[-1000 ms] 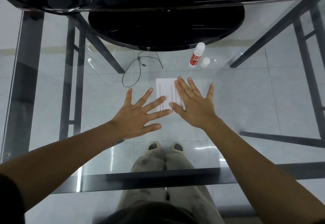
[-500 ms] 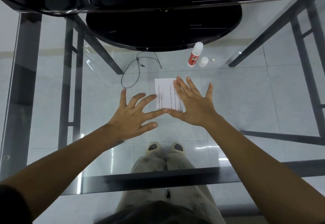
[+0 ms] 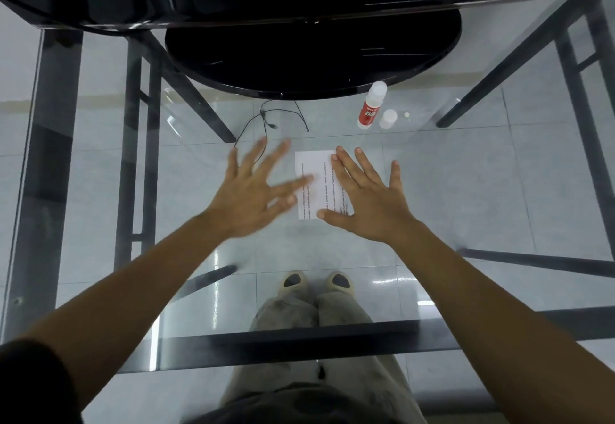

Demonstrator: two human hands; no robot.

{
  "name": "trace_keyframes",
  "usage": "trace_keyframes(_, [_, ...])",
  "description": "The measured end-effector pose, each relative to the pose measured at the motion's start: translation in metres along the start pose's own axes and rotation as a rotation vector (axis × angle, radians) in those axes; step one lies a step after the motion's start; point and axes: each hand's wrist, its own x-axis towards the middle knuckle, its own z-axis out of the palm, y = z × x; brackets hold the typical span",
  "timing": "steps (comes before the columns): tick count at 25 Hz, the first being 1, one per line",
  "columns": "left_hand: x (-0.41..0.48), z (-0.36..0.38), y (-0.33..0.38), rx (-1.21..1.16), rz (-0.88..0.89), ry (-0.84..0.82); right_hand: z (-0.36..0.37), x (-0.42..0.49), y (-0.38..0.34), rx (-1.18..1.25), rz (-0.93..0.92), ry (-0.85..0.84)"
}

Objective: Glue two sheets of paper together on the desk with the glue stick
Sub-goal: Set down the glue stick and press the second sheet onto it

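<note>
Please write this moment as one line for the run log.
right hand flat on white printed paper sheet; left hand open, blurred, at its left edge; red-and-white glue stick upright, untouched

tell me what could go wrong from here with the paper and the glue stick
1. The paper lies on a smooth glass desk, and only the flat right hand pins its right part. The left hand, blurred at the paper's left edge, could push the sheets askew.
2. The glue stick stands upright beyond the paper, with a small white cap beside it. A reach might topple it, and if that is its cap, the glue may dry.
</note>
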Motion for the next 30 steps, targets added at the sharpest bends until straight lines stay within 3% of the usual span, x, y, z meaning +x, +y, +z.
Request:
trace_keyframes(3, [-0.015,0.005,0.011,0.052,0.203,-0.014,0.0,-0.001,0.001,0.02,-0.006,-0.004])
trace_keyframes(8, [0.039,-0.019,-0.038,0.009,-0.064,0.023,0.0,0.0,-0.001,0.03,-0.003,-0.013])
trace_keyframes(15, [-0.012,0.005,-0.005,0.067,0.234,-0.002,0.001,-0.001,0.0,0.034,-0.012,-0.002])
trace_keyframes(20, [0.041,-0.02,-0.037,0.065,-0.043,-0.003,-0.001,-0.001,-0.002,0.041,-0.013,-0.007])
trace_keyframes(26, [-0.023,0.004,0.02,0.029,0.11,-0.009,0.001,-0.001,0.0,0.03,-0.019,0.012])
trace_keyframes(30, [0.007,-0.002,-0.004,0.023,-0.027,0.0,0.004,0.0,0.0,0.032,-0.022,0.008])
